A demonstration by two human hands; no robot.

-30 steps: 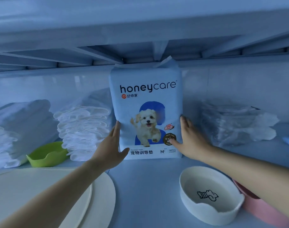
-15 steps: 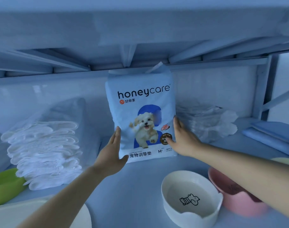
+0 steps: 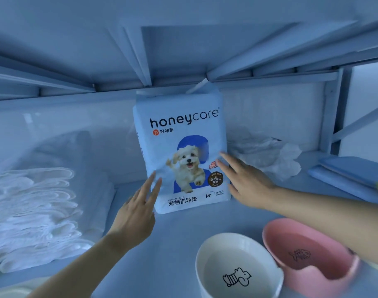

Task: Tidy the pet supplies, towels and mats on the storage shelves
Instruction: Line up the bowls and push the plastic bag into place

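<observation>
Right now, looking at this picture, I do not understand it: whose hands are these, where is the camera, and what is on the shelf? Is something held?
There is no machine here. A person wears one camera on the head, so you see their own two bare arms reaching forward into a shelf.

The left hand and the right hand are open, fingers spread, on either side of an upright pack of pet training pads. Neither hand grips it; it stands on the shelf by itself.

To the left lies a stack of white pads. In front are a white bowl and a pink bowl. Behind the right hand is a clear plastic bundle.
</observation>
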